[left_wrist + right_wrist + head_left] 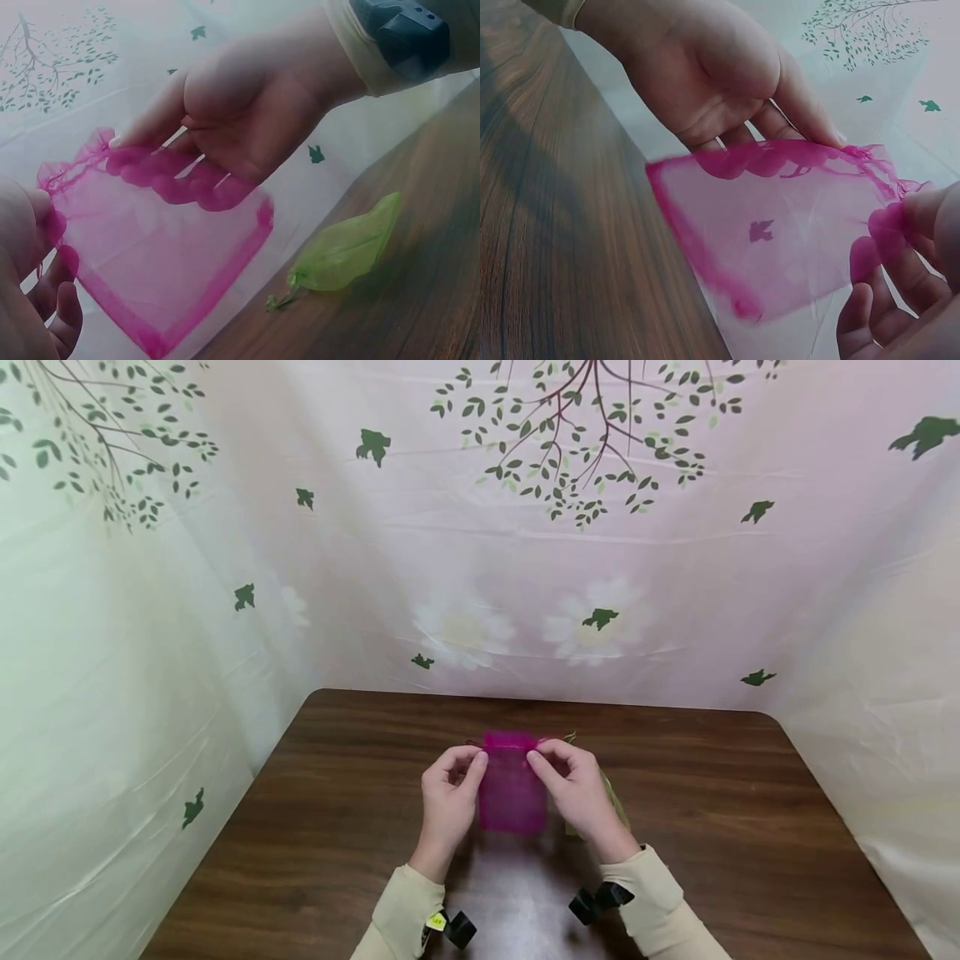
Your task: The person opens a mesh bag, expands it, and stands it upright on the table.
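A sheer magenta drawstring pouch is held up in front of me, its bottom edge hanging down. My left hand pinches one side of its gathered neck between thumb and fingers. At the other side of the neck, the thumb and fingers of my right hand pinch the cloth. Through the sheer fabric the fingers behind it show, and I see nothing inside. A green sheer pouch lies on the table beyond, tied at its neck; in the head view my right hand mostly covers it.
The dark wood-grain table has rounded far corners. Pale cloth printed with leaves, birds and flowers hangs behind and at both sides. A small black camera sits at my left wrist, and another black camera at my right.
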A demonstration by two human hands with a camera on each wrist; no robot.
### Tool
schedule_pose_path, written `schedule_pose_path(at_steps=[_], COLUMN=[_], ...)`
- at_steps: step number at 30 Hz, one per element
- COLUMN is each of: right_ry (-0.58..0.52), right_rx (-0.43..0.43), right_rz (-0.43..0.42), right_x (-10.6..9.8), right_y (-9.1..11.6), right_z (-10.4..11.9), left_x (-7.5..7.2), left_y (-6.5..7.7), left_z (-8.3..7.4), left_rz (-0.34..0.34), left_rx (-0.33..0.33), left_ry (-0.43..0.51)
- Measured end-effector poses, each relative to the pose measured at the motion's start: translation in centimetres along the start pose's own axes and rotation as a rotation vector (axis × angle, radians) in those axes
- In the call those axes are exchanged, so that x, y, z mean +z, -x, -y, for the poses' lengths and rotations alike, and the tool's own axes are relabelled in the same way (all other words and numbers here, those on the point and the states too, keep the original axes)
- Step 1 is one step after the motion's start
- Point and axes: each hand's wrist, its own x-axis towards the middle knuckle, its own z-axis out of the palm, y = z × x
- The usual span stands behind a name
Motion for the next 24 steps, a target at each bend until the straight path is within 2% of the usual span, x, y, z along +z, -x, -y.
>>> schedule_pose_path(at_steps=[9, 17, 24], right_ry=[0.004, -0.035, -0.099], right_rx=[0.045, 0.04, 0.014], right_rz=[-0.061, -0.093, -0.125], right_x=[0.04, 0.38, 0.11], right_y=[-0.27, -0.3, -0.57], right_z=[-0.03, -0.06, -0.02], left_x=[0.33, 0.55, 0.39], left_y=[-0.21, -0.1, -0.05], left_z=[0.01, -0.1, -0.12], left_rz=[-0.026, -0.072, 0.0], left_rx=[-0.007, 0.033, -0.009], left_ry=[-0.003, 0.02, 0.047])
